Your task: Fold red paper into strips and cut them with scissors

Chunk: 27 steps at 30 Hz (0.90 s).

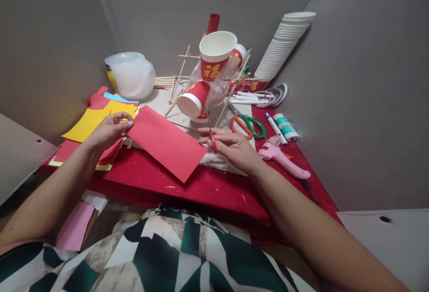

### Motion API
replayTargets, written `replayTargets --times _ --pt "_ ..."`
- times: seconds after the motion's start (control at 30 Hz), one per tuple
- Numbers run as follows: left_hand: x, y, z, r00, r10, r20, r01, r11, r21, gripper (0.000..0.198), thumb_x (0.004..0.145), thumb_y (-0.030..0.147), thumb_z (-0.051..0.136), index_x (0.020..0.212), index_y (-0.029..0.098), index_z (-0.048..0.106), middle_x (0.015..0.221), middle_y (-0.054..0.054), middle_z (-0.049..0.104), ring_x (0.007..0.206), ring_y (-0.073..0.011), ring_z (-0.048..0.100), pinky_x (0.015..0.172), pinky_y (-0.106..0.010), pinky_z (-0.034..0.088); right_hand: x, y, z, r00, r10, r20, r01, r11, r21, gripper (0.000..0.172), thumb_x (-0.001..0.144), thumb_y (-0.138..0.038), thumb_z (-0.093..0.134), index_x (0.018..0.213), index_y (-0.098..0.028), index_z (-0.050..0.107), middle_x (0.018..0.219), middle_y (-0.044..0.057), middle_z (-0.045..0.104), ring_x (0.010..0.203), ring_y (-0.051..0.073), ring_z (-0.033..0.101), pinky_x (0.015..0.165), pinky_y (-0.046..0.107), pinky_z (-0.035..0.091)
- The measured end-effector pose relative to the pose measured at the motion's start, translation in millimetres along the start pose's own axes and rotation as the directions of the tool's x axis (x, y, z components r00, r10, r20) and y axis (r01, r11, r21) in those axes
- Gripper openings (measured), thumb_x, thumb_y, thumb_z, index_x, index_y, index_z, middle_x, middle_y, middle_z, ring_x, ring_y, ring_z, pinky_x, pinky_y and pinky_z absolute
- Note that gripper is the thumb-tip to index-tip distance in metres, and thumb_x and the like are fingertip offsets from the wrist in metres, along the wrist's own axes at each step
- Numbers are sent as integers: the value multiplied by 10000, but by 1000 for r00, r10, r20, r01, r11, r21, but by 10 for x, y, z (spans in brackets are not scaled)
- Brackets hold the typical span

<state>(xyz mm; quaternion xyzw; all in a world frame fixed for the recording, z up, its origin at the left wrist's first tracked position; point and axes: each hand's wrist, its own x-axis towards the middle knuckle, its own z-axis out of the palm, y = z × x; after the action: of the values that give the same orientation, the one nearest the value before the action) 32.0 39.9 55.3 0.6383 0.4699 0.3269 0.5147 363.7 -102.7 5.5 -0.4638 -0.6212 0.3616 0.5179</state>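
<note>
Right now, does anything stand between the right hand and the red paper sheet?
Nothing visible does. The right hand, holding red-handled scissors, is close by the right corner of the red paper sheet, which the left hand holds by its left corner. The red-and-white paper cups are farther back.

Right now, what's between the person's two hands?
In the head view, a red sheet of paper: the left hand pinches one end; the other end is by the right hand, which holds scissors.
</note>
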Motion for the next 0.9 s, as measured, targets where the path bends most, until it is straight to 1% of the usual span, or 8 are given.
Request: replayTargets --times 0.07,0.17,0.23,0.33,0.43,0.6,0.77,0.9 --pt "41 2 114 1000 8 1 -8 1000 -16 336 622 360 832 806 214 591 618 52 523 527 -94 478 522 -234 390 -12 -14 11 996 40 82 -43 998 34 411 811 -629 754 912 -245 860 1163 116 792 1164 272 696 965 401 552" --pt "117 -10 288 999 29 29 -28 999 -38 328 623 334 831 805 202 591 628 55 546 556 -91 511 547 -219 404 -31 5 36 974 145 173 -155 987 47 486 783 -662 760 939 -213 860 941 99 817 901 233 740 777 336 588" --pt "171 -34 372 998 50 40 -47 996 -81 326 624 334 835 793 194 596 653 55 570 563 -83 517 552 -211 408 -42 27 52 956 208 208 -217 976 22 509 782 -654 765 949 -182 854 820 77 799 733 197 712 651 295 567" --pt "240 -89 449 997 54 55 -44 987 -157 326 623 321 861 804 184 627 673 59 605 561 -73 525 550 -199 415 -42 49 71 951 216 223 -214 976 -34 469 787 -616 777 887 -163 844 742 52 767 648 175 670 585 274 531" --pt "285 -159 490 992 -30 126 64 959 -275 342 620 285 888 865 180 674 713 41 675 617 -93 599 588 -204 471 -26 57 82 958 187 217 -173 981 -84 404 804 -562 771 826 -163 830 737 47 757 653 180 667 601 280 527" --pt "295 -268 529 974 -100 204 180 888 -423 329 636 224 874 926 186 723 868 -2 756 759 -117 681 751 -236 565 -4 74 121 991 73 116 -56 988 -147 289 835 -435 717 835 -173 839 771 66 773 690 191 675 631 297 529" --pt "221 -290 596 945 -153 288 273 854 -444 228 708 280 813 898 186 729 918 -70 786 899 -245 739 852 -401 607 -3 62 237 998 -54 -44 42 968 -246 205 830 -375 703 828 -228 845 834 68 799 784 219 714 720 336 569" --pt "225 -282 632 955 -157 252 259 855 -449 213 732 265 761 923 176 729 1002 -104 794 1019 -290 736 895 -444 613 -17 44 299 987 -97 -130 63 967 -247 197 839 -390 704 842 -256 848 916 68 820 871 242 746 810 370 599"
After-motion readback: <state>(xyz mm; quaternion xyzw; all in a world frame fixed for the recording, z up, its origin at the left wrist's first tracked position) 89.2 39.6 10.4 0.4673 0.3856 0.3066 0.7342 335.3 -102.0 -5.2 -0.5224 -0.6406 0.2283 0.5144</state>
